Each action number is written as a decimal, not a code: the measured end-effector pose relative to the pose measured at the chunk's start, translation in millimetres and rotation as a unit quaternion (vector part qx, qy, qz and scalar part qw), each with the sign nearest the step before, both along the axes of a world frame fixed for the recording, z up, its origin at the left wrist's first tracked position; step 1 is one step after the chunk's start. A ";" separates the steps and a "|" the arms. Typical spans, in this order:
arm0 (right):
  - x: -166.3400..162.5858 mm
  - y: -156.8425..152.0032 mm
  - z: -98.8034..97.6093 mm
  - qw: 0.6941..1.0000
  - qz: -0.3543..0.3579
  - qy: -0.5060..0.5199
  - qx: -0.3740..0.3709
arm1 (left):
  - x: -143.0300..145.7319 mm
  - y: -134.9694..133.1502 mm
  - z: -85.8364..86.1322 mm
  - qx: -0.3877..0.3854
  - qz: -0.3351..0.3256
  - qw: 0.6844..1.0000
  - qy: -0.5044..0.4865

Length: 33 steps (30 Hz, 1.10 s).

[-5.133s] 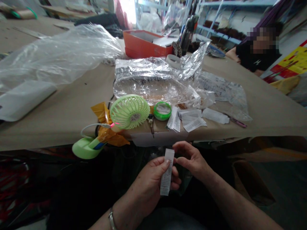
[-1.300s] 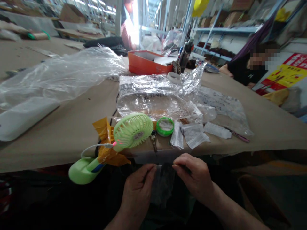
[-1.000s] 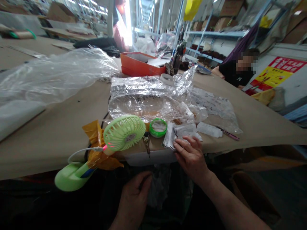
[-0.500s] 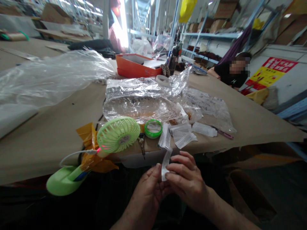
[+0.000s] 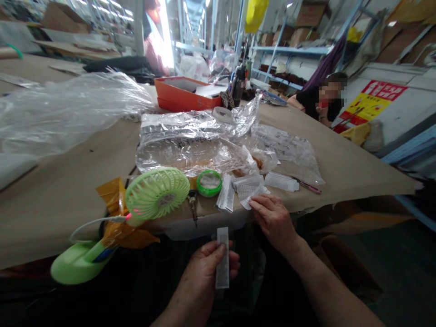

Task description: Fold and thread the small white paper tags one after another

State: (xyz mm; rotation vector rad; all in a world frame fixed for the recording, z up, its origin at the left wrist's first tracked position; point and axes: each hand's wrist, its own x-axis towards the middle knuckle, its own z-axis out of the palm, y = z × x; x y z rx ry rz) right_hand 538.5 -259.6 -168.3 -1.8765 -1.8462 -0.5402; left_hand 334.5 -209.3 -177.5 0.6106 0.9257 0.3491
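Note:
My left hand [image 5: 199, 277] pinches a narrow whitish label strip [image 5: 222, 270] upright under its thumb, below the table's front edge. At that edge my right hand [image 5: 277, 222] has its fingertips closed on the corner of the middle bunch of printed labels [image 5: 247, 186]. How many labels it grips I cannot make out. Left of this bunch is a stack of label strips [image 5: 225, 193], and to its right another small stack [image 5: 281, 181]. A round green tub [image 5: 209, 183] with whitish contents stands beside the left stack.
A lit green fan [image 5: 157, 193] is taped at the table edge on the left. A pointed tool [image 5: 193, 206] and a pink pen [image 5: 309, 186] lie nearby. Clear plastic bags [image 5: 184, 145], a tape roll [image 5: 223, 115] and an orange box [image 5: 184, 97] sit behind. A person [image 5: 323, 104] sits at the right.
My right hand has left the strip and moved up to the labels on the table. My left hand now holds the strip alone, slightly lower. The view has shifted a little.

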 end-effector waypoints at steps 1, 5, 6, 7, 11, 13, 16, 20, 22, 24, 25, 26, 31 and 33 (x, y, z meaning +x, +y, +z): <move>1.9 0.5 -1.9 1.000 0.006 0.001 0.013 | -0.2 -0.9 -0.4 -0.001 0.001 1.000 0.001; 6.9 1.5 -6.5 0.998 0.025 0.030 0.044 | 0.2 -3.0 -2.4 -0.005 -0.002 1.000 0.008; 8.3 2.0 -7.2 0.997 0.029 0.041 0.052 | 0.6 -3.3 -3.0 -0.006 -0.003 1.000 0.007; 9.7 2.7 -7.9 0.996 0.032 0.052 0.061 | 1.1 -3.4 -3.7 -0.008 -0.004 1.000 0.005; 14.1 3.9 -10.5 0.990 0.044 0.091 0.098 | 3.2 -2.3 -4.1 -0.020 -0.014 1.000 -0.016; 12.7 1.4 -10.9 0.987 0.050 0.100 0.116 | 3.9 -1.0 -1.6 -0.033 -0.017 0.999 -0.021; 0.0 -8.2 -10.2 0.982 0.070 0.109 0.138 | 4.8 0.8 5.1 -0.054 -0.021 0.998 -0.024; -36.6 -24.9 -10.3 0.976 0.155 0.119 0.096 | 6.7 1.1 12.0 -0.078 -0.017 0.994 -0.079; -55.7 -30.7 -11.1 0.971 0.196 0.118 0.066 | 7.5 0.2 12.3 -0.088 0.004 0.990 -0.114; -69.3 -33.7 -11.9 0.968 0.220 0.116 0.044 | 7.5 -1.1 11.0 -0.098 0.021 0.986 -0.133; -73.3 -34.4 -12.2 0.967 0.226 0.116 0.036 | 7.2 -1.7 10.0 -0.102 0.024 0.985 -0.135; -75.6 -34.7 -12.6 0.966 0.229 0.116 0.030 | 6.8 -2.2 9.1 -0.104 0.022 0.985 -0.134; -73.0 -34.9 -18.2 0.964 0.238 0.120 0.016 | 6.0 -3.1 8.0 -0.088 -0.005 0.989 -0.120; -73.0 -35.8 -21.2 0.965 0.232 0.118 0.021 | 6.9 -3.5 8.1 -0.087 -0.007 0.989 -0.119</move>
